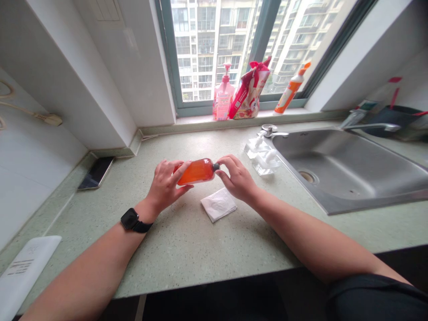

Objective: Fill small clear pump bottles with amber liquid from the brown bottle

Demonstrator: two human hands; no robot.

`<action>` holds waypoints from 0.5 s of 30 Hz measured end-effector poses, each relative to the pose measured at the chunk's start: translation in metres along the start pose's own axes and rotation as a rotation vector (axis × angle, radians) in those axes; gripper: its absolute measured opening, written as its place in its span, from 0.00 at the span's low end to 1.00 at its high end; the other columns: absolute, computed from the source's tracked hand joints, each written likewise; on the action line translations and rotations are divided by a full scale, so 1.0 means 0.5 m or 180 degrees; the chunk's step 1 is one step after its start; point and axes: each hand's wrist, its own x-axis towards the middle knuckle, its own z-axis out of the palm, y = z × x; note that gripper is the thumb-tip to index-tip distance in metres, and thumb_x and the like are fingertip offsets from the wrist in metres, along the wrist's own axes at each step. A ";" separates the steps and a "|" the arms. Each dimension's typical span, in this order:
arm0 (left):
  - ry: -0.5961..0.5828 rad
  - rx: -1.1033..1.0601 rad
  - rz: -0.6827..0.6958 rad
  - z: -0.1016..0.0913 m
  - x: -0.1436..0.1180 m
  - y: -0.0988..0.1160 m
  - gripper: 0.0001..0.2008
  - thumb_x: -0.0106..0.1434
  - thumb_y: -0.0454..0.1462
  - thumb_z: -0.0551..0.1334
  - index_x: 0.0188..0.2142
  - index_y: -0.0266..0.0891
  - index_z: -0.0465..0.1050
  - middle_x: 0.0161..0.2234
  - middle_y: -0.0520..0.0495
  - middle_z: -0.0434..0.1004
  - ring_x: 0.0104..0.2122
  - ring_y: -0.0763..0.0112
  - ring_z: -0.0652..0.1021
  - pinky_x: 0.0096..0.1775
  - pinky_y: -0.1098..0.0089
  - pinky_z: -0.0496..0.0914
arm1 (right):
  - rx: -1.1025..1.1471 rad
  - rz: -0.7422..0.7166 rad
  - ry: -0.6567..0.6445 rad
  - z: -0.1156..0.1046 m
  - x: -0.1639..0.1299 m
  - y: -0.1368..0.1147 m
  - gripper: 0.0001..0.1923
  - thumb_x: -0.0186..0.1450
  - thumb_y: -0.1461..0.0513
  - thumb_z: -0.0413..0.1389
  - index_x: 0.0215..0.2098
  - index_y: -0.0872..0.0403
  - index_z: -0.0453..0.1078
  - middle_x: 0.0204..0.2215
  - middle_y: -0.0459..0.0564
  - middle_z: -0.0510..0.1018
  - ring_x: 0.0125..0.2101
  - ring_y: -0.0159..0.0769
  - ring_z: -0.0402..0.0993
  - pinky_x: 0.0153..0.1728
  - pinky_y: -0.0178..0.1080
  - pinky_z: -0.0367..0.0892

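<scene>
An amber-orange bottle (197,173) lies on its side between my two hands, its neck pointing right. My left hand (166,182) wraps the base end, fingers over the top and thumb underneath. With thumb and fingertips my right hand (236,177) pinches the small dark cap (216,167). The cap sits on the neck; whether it is loose cannot be seen. Just below the bottle, a folded white paper tissue (219,205) rests on the counter. Two clear pump bottles (265,162) stand beyond my right hand, close to the sink.
A steel sink (354,196) takes up the right side. Along the window sill are a pink pump bottle (223,100), a red bag (249,96) and an orange-and-white bottle (289,94). On the speckled counter (200,258), a phone (96,173) lies at left, with a white device (30,272) nearer me.
</scene>
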 end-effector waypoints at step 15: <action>-0.0241 -0.0126 -0.0242 0.008 -0.005 -0.014 0.29 0.76 0.48 0.61 0.72 0.45 0.62 0.66 0.36 0.73 0.65 0.46 0.74 0.73 0.38 0.55 | -0.0701 0.0530 0.1414 -0.144 0.053 0.147 0.18 0.76 0.45 0.52 0.46 0.49 0.72 0.42 0.53 0.77 0.44 0.46 0.77 0.45 0.50 0.78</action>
